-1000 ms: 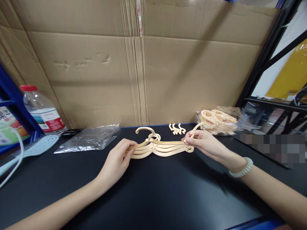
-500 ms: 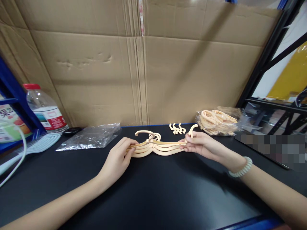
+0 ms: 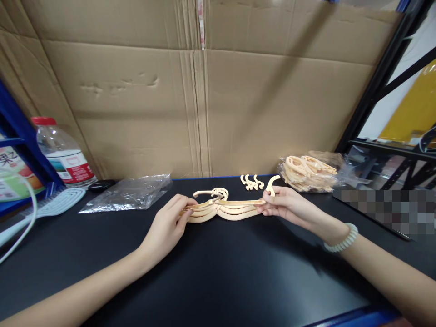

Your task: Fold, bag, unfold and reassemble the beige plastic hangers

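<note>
Several cream plastic hangers lie stacked in the middle of the black table, their hooks pointing away from me. My left hand (image 3: 170, 221) pinches the left end of the top hanger (image 3: 235, 203), fingers over it and thumb on the near side. At that hanger's right end, my right hand (image 3: 293, 205) pinches a small curved cream hook piece (image 3: 273, 182) between thumb and fingers. The hook's curved tip sticks up above the fingers; its lower end meets the hanger arm, partly covered by my fingertips. Behind lie several loose hook pieces (image 3: 252, 182).
A clear bag of folded cream hangers (image 3: 308, 172) sits at the back right, by a dark flat object. At left are an empty-looking plastic bag (image 3: 127, 193), a red-capped bottle (image 3: 64, 154) and a pale hairbrush (image 3: 61, 203). Cardboard (image 3: 136, 109) stands behind the table.
The top hanger has tilted a little, its hook now lying lower and farther back. The small hook piece in my right hand has turned slightly. My left hand has barely moved.
</note>
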`<state>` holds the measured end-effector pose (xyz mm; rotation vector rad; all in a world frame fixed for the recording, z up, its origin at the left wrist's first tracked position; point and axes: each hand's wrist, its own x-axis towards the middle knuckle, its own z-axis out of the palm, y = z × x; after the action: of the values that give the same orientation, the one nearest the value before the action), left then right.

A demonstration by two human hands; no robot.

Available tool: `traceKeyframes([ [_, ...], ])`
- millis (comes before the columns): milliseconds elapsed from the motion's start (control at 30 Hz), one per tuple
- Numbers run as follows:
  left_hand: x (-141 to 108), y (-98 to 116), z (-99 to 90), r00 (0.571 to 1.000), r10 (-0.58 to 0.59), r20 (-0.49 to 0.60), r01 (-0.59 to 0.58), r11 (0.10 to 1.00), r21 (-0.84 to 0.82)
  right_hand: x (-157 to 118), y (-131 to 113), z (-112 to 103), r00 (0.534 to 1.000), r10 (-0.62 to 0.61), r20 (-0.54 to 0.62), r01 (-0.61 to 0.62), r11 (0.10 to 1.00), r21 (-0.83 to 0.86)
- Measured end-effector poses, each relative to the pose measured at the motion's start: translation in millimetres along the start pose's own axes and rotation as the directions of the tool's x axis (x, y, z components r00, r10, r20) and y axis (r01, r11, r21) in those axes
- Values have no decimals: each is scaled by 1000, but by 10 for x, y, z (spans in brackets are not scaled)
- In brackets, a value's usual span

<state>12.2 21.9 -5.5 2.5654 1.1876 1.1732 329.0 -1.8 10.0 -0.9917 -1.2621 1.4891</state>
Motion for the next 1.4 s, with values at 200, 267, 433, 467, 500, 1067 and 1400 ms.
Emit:
traceKeyframes([
  [200,-15,7,-5,1000,11,8,-11,1000,-3,7,40,41,996,-66,-68,62,997,-49],
  [267,-21,3,-3,1000,3,14,-3,1000,-11,5,48,67,992,-75,-102,71,997,-44],
  [433,-16,2,4,1000,-1,3,1,1000,-12,-1,60,111,983,-72,-166,70,997,-16],
  [467,-14,5,4,1000,2,0,-2,1000,-12,-3,60,114,982,-74,-174,72,997,-21],
  [500,-12,8,4,1000,4,-1,-4,1000,-12,-5,59,116,981,-78,-181,73,997,-29],
  [1067,-36,31,3,1000,11,11,-11,1000,6,-36,39,180,949,-165,-268,140,984,-111],
  [1400,-35,36,-12,1000,21,-4,-21,999,49,17,56,156,955,-188,-229,191,982,-8],
])
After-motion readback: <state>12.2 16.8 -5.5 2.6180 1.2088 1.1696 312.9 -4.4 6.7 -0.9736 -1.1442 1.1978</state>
